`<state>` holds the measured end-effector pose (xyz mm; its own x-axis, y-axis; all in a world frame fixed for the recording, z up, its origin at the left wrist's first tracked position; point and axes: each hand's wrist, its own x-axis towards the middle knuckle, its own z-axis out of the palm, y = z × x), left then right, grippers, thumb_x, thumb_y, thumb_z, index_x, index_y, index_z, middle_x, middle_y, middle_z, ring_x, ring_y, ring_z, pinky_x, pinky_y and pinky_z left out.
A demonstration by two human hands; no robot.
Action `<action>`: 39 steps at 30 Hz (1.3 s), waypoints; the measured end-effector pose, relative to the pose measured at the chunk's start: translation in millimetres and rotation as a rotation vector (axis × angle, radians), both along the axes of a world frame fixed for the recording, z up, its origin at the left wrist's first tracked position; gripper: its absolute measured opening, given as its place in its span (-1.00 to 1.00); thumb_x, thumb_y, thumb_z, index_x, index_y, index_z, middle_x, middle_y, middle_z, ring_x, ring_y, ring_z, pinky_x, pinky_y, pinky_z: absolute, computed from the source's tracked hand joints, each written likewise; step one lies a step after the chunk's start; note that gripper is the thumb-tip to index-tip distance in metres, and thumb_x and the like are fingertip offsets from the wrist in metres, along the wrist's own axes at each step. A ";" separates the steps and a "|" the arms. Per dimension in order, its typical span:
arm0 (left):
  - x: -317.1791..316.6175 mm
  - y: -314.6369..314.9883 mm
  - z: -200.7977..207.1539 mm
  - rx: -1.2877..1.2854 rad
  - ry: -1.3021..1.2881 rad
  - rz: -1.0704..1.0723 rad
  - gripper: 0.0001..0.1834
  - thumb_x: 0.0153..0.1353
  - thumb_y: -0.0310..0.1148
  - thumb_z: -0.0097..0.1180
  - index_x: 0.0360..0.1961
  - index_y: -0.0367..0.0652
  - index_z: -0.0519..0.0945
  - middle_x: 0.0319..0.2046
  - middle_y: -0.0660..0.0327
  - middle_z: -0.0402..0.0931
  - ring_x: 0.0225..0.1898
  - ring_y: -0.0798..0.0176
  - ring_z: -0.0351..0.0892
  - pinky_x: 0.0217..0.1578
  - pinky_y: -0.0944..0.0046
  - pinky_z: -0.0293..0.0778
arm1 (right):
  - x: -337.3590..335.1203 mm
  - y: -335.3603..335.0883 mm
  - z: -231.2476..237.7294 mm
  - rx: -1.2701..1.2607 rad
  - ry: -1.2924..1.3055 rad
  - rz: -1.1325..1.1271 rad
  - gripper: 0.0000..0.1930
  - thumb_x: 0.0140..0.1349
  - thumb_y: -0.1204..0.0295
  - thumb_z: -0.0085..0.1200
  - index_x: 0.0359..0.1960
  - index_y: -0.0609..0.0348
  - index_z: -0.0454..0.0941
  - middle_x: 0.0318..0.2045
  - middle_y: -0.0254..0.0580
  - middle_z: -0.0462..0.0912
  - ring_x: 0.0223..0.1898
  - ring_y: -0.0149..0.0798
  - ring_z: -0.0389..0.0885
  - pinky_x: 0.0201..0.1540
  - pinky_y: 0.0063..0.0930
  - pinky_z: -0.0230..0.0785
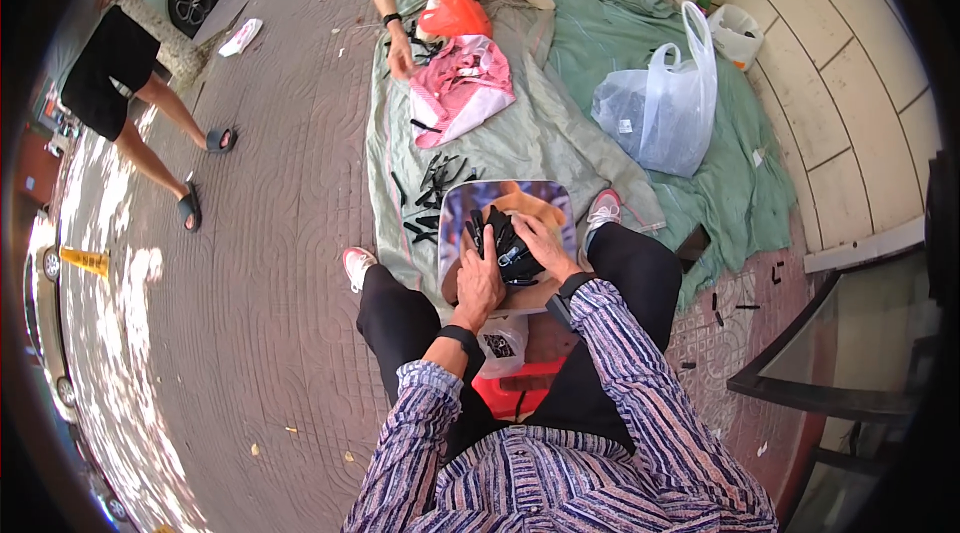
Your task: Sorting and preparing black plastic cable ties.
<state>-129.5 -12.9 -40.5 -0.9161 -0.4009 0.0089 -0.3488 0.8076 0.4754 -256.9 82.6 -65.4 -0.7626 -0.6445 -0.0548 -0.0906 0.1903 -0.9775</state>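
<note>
A small board with rounded corners and a colourful printed surface (555, 195) lies across in front of me between my knees. On it is a heap of small black pieces (508, 253), narrow and long; their exact kind is too small to tell. My left hand (480, 278) rests on the heap's left side, its fingers stretched out over the pieces. From the right, my right hand (543, 246) reaches onto the heap with its fingers extended and touching the pieces. What lies beneath the palms is hidden.
More black pieces (440, 178) lie on the pale green sheet (560, 133) beyond the board. Across from me, a person (400, 43) reaches beside a pink cloth bag (470, 83). Clear plastic bags (660, 113) stand at right. Someone in sandals (125, 98) stands at left.
</note>
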 end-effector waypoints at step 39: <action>-0.4 16.7 22.9 0.094 -0.060 0.082 0.35 -0.44 -0.11 0.45 0.31 -0.02 -0.26 0.16 -0.39 -0.07 0.16 -0.32 0.08 0.00 -0.14 0.23 | 84.3 48.0 15.5 -0.185 -0.920 -0.365 -0.72 0.02 0.49 0.10 -0.20 0.26 0.39 -0.32 -0.19 0.48 -0.32 -0.26 0.51 -0.26 -0.34 0.47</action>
<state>-129.9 3.7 -17.6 -0.8778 -0.4711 -0.0863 -0.4422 0.7279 0.5240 -172.6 130.7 -49.9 -0.6270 -0.4377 -0.6444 0.7479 -0.1066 -0.6552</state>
